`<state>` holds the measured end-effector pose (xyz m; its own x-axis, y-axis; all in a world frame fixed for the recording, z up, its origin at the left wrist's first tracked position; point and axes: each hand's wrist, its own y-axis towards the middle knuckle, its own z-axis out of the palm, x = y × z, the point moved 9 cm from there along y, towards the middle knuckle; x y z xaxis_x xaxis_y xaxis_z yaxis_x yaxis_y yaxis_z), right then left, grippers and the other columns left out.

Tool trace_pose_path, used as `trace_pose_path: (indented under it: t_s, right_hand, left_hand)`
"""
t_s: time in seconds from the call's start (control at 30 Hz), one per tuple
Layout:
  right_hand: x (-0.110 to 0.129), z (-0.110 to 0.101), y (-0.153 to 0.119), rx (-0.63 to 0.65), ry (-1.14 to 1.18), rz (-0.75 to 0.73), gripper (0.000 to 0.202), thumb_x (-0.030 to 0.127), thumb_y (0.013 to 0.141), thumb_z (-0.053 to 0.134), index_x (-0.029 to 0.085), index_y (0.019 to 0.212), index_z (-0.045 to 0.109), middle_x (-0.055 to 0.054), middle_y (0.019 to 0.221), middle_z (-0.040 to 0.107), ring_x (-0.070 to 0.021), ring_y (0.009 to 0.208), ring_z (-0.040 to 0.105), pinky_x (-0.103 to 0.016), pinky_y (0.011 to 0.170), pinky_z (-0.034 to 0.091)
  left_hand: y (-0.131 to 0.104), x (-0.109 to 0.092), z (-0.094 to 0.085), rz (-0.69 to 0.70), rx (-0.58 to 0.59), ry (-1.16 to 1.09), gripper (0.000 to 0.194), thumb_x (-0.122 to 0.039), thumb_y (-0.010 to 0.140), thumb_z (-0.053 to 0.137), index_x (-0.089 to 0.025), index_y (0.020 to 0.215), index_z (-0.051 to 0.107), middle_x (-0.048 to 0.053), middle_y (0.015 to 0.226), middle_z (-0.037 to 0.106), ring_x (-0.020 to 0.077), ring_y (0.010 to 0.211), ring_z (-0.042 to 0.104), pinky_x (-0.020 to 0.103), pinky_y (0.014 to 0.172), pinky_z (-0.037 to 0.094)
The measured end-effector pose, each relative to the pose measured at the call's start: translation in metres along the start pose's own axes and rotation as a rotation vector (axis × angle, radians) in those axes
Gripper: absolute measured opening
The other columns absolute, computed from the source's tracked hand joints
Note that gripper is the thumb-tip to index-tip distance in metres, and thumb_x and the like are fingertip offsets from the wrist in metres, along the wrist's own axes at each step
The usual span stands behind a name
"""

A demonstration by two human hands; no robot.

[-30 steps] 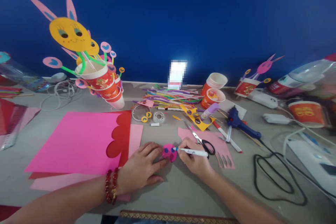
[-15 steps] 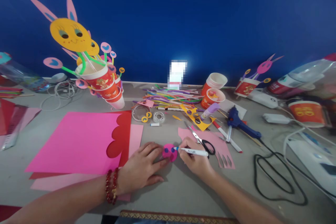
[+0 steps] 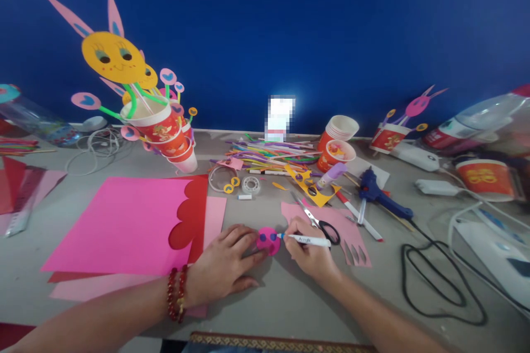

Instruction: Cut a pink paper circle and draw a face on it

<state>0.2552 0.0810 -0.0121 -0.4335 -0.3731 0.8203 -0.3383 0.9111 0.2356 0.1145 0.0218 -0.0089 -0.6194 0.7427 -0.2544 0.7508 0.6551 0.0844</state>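
A small pink paper disc (image 3: 271, 246) with two dark purple-blue spots lies on the table in front of me. My left hand (image 3: 227, 262), a red bead bracelet (image 3: 177, 293) at its wrist, rests flat with fingers apart, its fingertips on the disc's left edge. In my right hand (image 3: 308, 251) is a white acrylic marker (image 3: 309, 240), gripped like a pen. Its blue tip is at the right-hand spot; whether it touches the paper I cannot tell. Just beyond that hand are scissors (image 3: 317, 220) with black handles, on a cut pink sheet (image 3: 356, 231).
Pink and red sheets (image 3: 124, 226) lie at left, with decorated paper cups (image 3: 155, 127) behind. Pipe cleaners (image 3: 269, 154), a tape roll (image 3: 250, 185) and yellow scrap (image 3: 321, 196) lie ahead. A blue glue gun (image 3: 379, 193) and its black cord (image 3: 439, 287) are at right.
The marker's tip has shifted very slightly to the right on the disc, along with my right hand. My left hand stays in place. The whole view has tilted a touch.
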Motion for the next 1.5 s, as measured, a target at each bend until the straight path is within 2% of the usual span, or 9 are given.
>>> trace_pose_path:
  t_s: [0.47, 0.67, 0.83, 1.3, 1.4, 1.5]
  right_hand:
    - [-0.001, 0.0, -0.001, 0.004, 0.049, -0.015, 0.015, 0.014, 0.081, 0.048, 0.022, 0.068, 0.047, 0.006, 0.055, 0.048, -0.0107, 0.046, 0.043, -0.023, 0.046, 0.032]
    - [-0.011, -0.007, -0.006, -0.1, 0.19, 0.063, 0.015, 0.014, 0.084, 0.047, 0.022, 0.071, 0.048, 0.006, 0.056, 0.049, -0.0101, 0.045, 0.045, -0.022, 0.045, 0.035]
    - [-0.004, -0.001, -0.003, -0.021, 0.086, 0.008, 0.016, 0.015, 0.083, 0.049, 0.022, 0.069, 0.047, 0.006, 0.054, 0.047, -0.0107, 0.046, 0.042, -0.023, 0.046, 0.032]
    - [-0.003, 0.0, -0.002, -0.01, 0.067, 0.002, 0.015, 0.015, 0.082, 0.049, 0.021, 0.068, 0.049, 0.005, 0.054, 0.048, -0.01, 0.046, 0.042, -0.023, 0.045, 0.031]
    - [-0.002, -0.004, -0.003, -0.046, 0.125, 0.013, 0.015, 0.015, 0.082, 0.05, 0.021, 0.069, 0.05, 0.005, 0.055, 0.05, -0.0101, 0.046, 0.045, -0.022, 0.044, 0.035]
    - [-0.005, -0.007, -0.005, -0.084, 0.238, 0.066, 0.013, 0.02, 0.088, 0.051, 0.021, 0.075, 0.051, 0.004, 0.057, 0.052, -0.0096, 0.043, 0.048, -0.021, 0.041, 0.039]
  left_hand:
    - [0.0, 0.0, -0.001, 0.013, -0.024, 0.005, 0.055, -0.053, 0.087, 0.061, -0.025, 0.133, 0.051, 0.009, 0.134, 0.05, 0.0296, 0.125, 0.041, 0.046, 0.105, 0.035]
    - [0.001, 0.0, 0.0, 0.007, -0.004, -0.006, 0.053, -0.052, 0.089, 0.059, -0.025, 0.134, 0.05, 0.009, 0.134, 0.049, 0.0299, 0.125, 0.04, 0.047, 0.107, 0.033]
    - [0.0, -0.001, -0.001, 0.009, 0.003, -0.005, 0.054, -0.052, 0.09, 0.057, -0.025, 0.135, 0.048, 0.01, 0.135, 0.048, 0.0301, 0.125, 0.04, 0.047, 0.106, 0.034]
    - [0.0, 0.0, 0.0, 0.008, 0.004, 0.001, 0.054, -0.052, 0.088, 0.06, -0.025, 0.134, 0.05, 0.009, 0.134, 0.048, 0.0299, 0.125, 0.04, 0.047, 0.106, 0.034]
    - [0.001, -0.001, -0.002, 0.014, -0.011, 0.002, 0.053, -0.052, 0.089, 0.058, -0.024, 0.133, 0.05, 0.01, 0.133, 0.049, 0.0297, 0.124, 0.041, 0.047, 0.106, 0.035]
    - [0.001, -0.001, -0.002, 0.013, -0.012, -0.005, 0.051, -0.053, 0.089, 0.057, -0.024, 0.131, 0.052, 0.01, 0.132, 0.051, 0.0295, 0.123, 0.042, 0.047, 0.106, 0.035]
